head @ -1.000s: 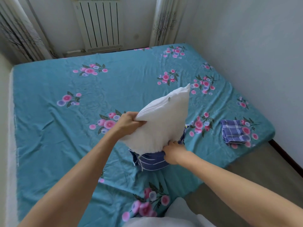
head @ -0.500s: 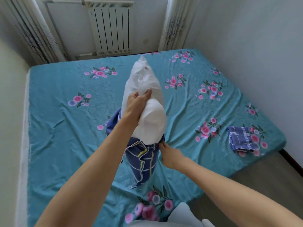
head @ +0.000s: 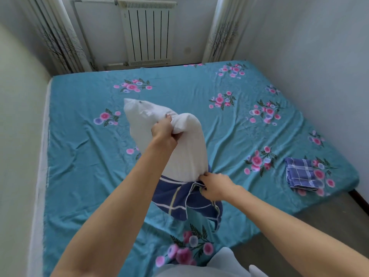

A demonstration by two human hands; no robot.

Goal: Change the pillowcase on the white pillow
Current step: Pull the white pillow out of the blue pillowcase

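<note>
The white pillow (head: 175,144) is standing on end over the near middle of the bed (head: 83,156), its far corner leaning to the left and its lower end sitting inside the dark blue checked pillowcase (head: 179,198), which is bunching around its base on the sheet. The left hand (head: 164,130) is clutching a fistful of the pillow's upper part, fingers curled deep into the stuffing so the cloth is puckering around them. The right hand (head: 213,185) is pinching the rim of the pillowcase just where it is meeting the pillow, on the near right side. The pillow is looking light and very soft: it is caving in under the fist and bulging on both sides, so a grip in the middle is giving little control, and a corner or seam would likely be holding firmer. The pillowcase is thin, limp cloth, probably sliding easily along the pillow but apt to catch on the bulge, so taking it by the open hem, as the right hand is doing, seems the sound place. A folded lighter blue checked cloth (head: 301,173), possibly the fresh pillowcase, is lying near the right edge of the bed, well apart from both hands.
</note>
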